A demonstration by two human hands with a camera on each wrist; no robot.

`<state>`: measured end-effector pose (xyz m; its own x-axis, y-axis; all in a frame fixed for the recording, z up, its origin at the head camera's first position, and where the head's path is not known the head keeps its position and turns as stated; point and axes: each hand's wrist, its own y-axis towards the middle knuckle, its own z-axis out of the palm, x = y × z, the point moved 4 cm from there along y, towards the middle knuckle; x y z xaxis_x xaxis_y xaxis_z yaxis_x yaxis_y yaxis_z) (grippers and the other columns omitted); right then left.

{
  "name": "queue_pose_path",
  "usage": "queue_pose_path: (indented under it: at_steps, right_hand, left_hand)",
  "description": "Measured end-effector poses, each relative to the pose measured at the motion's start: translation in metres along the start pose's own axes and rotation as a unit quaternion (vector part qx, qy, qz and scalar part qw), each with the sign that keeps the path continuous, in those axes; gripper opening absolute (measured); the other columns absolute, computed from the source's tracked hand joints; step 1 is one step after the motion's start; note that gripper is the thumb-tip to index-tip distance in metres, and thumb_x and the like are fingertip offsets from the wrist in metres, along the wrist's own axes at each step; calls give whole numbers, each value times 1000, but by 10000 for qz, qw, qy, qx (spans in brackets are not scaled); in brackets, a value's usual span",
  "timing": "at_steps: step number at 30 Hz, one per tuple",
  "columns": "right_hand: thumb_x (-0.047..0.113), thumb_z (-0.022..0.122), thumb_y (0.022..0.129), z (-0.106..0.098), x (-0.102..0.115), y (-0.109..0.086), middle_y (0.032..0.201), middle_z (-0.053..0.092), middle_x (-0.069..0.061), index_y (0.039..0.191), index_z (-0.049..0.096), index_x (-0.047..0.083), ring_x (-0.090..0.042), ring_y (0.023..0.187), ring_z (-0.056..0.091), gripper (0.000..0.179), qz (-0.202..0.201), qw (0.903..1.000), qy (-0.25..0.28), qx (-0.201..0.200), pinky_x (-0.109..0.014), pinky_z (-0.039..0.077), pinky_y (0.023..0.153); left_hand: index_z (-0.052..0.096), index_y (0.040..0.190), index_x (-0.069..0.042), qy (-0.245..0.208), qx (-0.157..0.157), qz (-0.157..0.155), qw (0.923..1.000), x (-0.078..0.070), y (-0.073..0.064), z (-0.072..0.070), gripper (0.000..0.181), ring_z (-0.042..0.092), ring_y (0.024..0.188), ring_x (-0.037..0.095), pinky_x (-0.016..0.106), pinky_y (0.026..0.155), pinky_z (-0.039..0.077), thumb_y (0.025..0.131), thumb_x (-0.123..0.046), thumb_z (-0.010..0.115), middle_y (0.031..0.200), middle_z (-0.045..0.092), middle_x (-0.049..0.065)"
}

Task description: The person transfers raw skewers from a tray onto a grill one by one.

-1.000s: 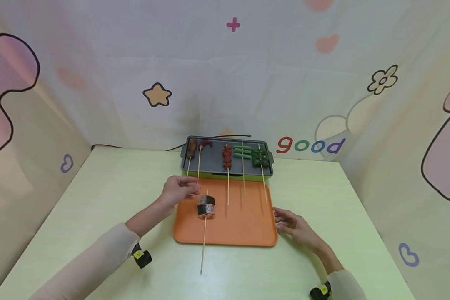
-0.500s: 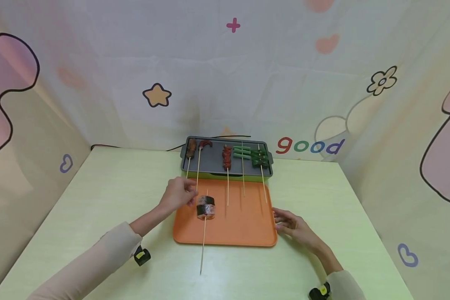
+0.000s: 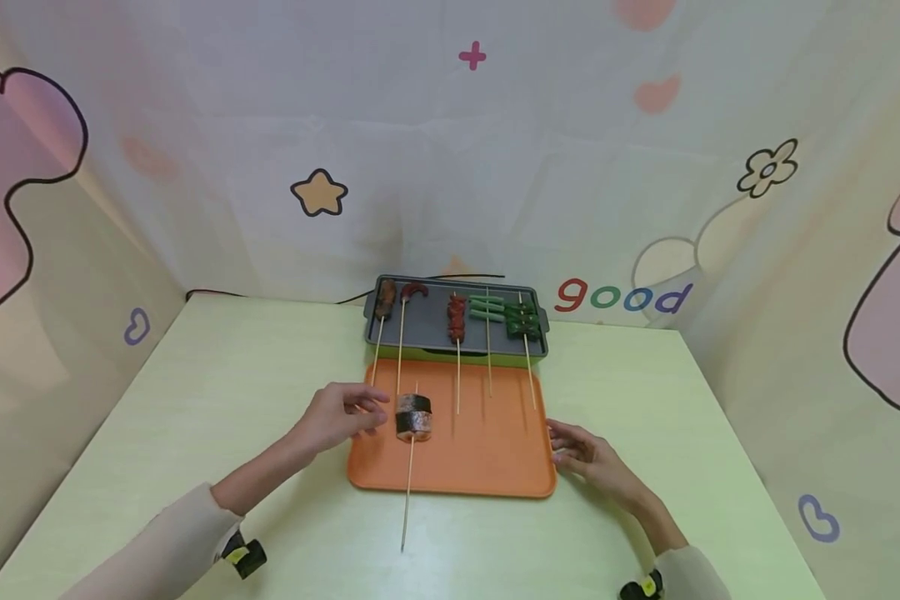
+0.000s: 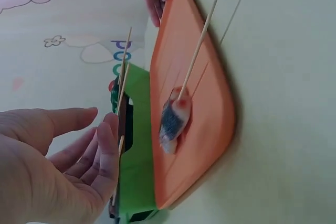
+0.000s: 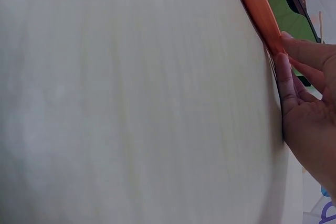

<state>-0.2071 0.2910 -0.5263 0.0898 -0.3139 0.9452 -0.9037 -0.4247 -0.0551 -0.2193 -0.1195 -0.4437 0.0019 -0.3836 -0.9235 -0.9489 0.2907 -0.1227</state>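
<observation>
My left hand (image 3: 339, 419) hovers over the left edge of the orange tray (image 3: 487, 467), fingers loosely parted and nothing held; its palm and fingers (image 4: 100, 161) show in the left wrist view. Close by on the tray lies a skewer of dark-banded roll pieces (image 3: 413, 418), its stick pointing toward me past the front rim. My right hand (image 3: 598, 467) holds the tray's right rim between thumb and fingers, as the right wrist view shows. Behind the tray, a grill (image 3: 429, 329) bears a brown meat skewer (image 3: 385, 300) and a skewer with a curled dark red piece (image 3: 416, 290).
Further right on the grill are a red meat skewer (image 3: 457, 319), a skewer of green stalks (image 3: 487, 310) and a dark green vegetable skewer (image 3: 522, 321). Their sticks jut out over the tray. A black cord (image 3: 465, 275) runs behind the grill along the back curtain.
My left hand has drawn back from the stick of the curled red skewer, moving left and toward me, with its fingers spreading. My right hand has stayed at the tray's rim.
</observation>
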Motion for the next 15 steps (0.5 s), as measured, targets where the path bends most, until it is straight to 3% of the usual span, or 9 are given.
queue_pose_path:
  at_steps: [4, 8, 12, 15]
  right_hand:
    - [5, 62, 100, 1, -1, -1, 140, 50, -35, 153, 37, -7, 2, 109, 61, 60, 19, 10000, -14, -25, -14, 51, 92]
    - [5, 62, 100, 2, -2, -2, 138, 51, -35, 153, 37, -9, 2, 109, 61, 60, 8, 10000, -39, -44, -15, 52, 92]
    - [5, 63, 100, 2, -2, -2, 138, 51, -34, 153, 37, -8, 2, 109, 61, 60, 31, 10000, -45, -50, -15, 52, 93]
    - [4, 62, 100, 2, -2, 0, 139, 51, -34, 153, 38, -7, 1, 110, 61, 59, 4, 10000, -45, -66, -14, 51, 93]
  left_hand:
    - [65, 125, 8, -701, 575, -340, 9953, 19, -27, 12, 35, 74, 81, 23, 35, 71, 60, 96, -12, 70, 101, 76, 14]
    - [62, 126, 11, -1309, 1138, -666, 9826, 43, -52, 33, 39, 73, 84, 17, 34, 75, 62, 96, -12, 70, 99, 76, 11]
    - [58, 130, 13, -1655, 1417, -909, 9717, 61, -70, 53, 45, 75, 91, 17, 34, 80, 62, 94, -11, 72, 102, 76, 6]
    - [53, 136, 15, -1891, 1482, -1032, 9652, 67, -76, 64, 53, 75, 96, 18, 36, 84, 62, 93, -10, 72, 110, 75, 10]
